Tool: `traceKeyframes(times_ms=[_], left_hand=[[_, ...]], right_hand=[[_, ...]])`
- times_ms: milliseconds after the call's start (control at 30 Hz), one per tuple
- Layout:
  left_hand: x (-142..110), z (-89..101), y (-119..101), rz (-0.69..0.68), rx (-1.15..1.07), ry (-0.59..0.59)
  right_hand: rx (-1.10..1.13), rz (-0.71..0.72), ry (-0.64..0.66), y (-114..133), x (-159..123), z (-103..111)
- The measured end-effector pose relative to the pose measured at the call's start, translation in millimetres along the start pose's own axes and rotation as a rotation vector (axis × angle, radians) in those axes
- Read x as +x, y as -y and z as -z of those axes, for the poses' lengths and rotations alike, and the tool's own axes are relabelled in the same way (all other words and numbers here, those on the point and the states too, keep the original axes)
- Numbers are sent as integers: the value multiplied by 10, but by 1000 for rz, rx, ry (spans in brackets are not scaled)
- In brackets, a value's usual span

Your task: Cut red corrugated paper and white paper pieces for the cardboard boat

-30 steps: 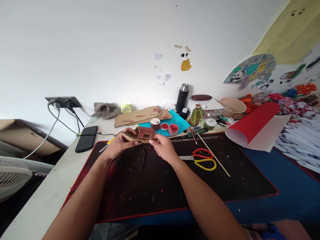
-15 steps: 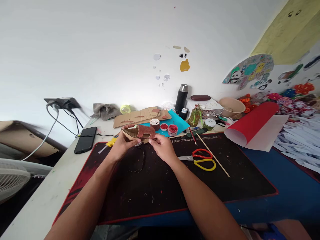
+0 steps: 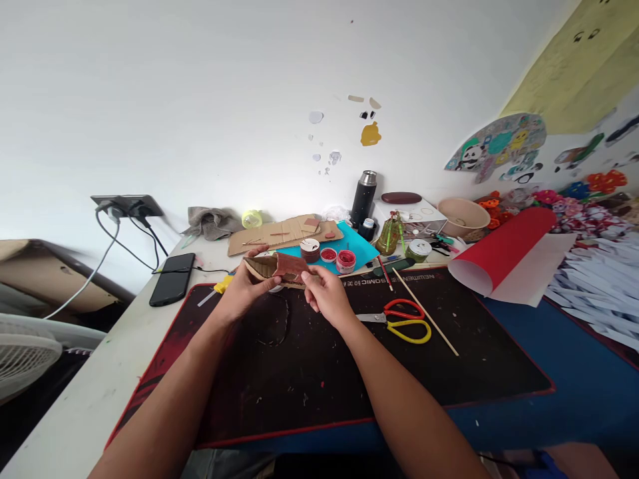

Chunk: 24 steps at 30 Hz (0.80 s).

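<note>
Clamped at both ends: cardboard piece [image 3: 289, 264] held over the black mat's [image 3: 299, 386] far edge, pointed end in left hand [image 3: 238, 291], red-brown end in right hand [image 3: 328, 294]. Best steadied with the left, pressed only lightly with the right; likely to crease if squeezed.

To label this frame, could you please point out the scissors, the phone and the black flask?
Scissors [image 3: 410, 332]: head view, yellow handle's rim.
Phone [image 3: 171, 279]: head view, middle of screen.
Black flask [image 3: 363, 201]: head view, middle of body.
</note>
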<state>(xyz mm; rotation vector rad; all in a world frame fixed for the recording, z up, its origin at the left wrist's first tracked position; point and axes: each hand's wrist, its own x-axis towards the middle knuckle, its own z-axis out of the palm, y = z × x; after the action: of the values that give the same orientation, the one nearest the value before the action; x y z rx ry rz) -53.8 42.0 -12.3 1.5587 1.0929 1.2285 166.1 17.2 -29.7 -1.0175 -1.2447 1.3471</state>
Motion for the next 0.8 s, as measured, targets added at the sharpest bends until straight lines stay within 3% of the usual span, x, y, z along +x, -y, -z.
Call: traceKeyframes(times_ms=[167,367,600,700,800], left_hand=[[-25,-30,-70,-56,109,3],[-70,3,-157,-143,261,17],[-68,99,-313,14,64,86],[-59,147,-318,13,-20,94],[-43,193,-264,28,38,128]], right_hand=[[6,3,-130,-75,46,8],[-172,216,-267,-42,19,64],[-290,394,-114,56,-138,-58],[-270,427,-148,65,-192,-129],[-273,443,-191,53,-195,-159]])
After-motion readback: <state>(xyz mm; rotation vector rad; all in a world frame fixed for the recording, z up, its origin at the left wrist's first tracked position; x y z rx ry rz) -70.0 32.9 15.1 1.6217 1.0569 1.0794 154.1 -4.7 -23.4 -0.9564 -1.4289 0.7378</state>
